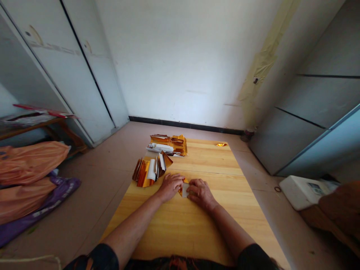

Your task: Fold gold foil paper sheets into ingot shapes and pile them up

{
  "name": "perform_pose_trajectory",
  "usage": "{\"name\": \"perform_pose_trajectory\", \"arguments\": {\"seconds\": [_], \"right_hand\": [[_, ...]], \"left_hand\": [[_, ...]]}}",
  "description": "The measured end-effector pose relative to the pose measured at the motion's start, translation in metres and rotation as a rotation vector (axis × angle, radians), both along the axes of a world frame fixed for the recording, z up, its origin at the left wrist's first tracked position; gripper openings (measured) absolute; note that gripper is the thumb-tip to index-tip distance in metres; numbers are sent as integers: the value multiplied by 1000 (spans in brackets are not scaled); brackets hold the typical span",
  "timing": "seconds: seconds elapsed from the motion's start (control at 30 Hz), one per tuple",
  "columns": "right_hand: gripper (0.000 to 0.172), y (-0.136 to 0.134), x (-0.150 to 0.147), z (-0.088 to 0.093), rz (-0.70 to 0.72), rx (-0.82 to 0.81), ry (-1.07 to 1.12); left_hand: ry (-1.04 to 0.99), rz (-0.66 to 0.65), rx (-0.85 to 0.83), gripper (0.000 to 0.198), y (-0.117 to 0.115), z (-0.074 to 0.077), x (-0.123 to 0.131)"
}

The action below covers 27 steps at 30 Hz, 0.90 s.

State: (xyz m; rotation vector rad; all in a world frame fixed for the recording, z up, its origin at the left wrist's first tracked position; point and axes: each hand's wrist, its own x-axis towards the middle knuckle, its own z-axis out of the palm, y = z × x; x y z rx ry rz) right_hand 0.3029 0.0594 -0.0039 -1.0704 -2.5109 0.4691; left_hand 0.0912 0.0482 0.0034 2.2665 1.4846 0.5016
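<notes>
A small piece of gold foil paper [185, 189] with a whitish-grey back lies on the wooden table between my hands. My left hand [172, 186] has its fingers closed on the paper's left side, where some gold shows. On the right side, my right hand [201, 193] curls its fingers over the pale part. The fingertips partly hide the paper's edges. Just beyond my left hand sits a loose stack of gold and white paper sheets [151, 169]. Farther back is a second stack of gold paper [178, 143]. A small folded gold piece [221, 144] rests at the table's far right corner.
The wooden table [213, 225] stands on a tiled floor. Grey cabinets [309, 101] are at the right, near a white foam box [299, 193]. White wardrobe doors [73, 60] and orange and purple bags [28, 161] are at the left.
</notes>
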Motion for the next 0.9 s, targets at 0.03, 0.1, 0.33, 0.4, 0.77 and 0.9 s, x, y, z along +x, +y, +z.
{"name": "perform_pose_trajectory", "arguments": {"seconds": [0.03,0.1,0.33,0.4,0.77,0.9], "right_hand": [[18,0,-1,-1,-1,10,3],[12,1,-4,-3,-3,30,13],[16,8,-10,3,165,-80,169],[16,8,-11,6,205,-129,202],[14,7,-11,2,189,-130,302],[14,9,-12,4,223,-93,226]], "left_hand": [[7,-7,-1,24,0,-1,0],[24,-19,-4,25,0,0,-1],[40,-55,-9,17,-2,6,-2],[35,-66,0,17,-2,6,-3],[43,-84,4,23,0,5,-6],[48,-91,-5,30,0,7,-6]]}}
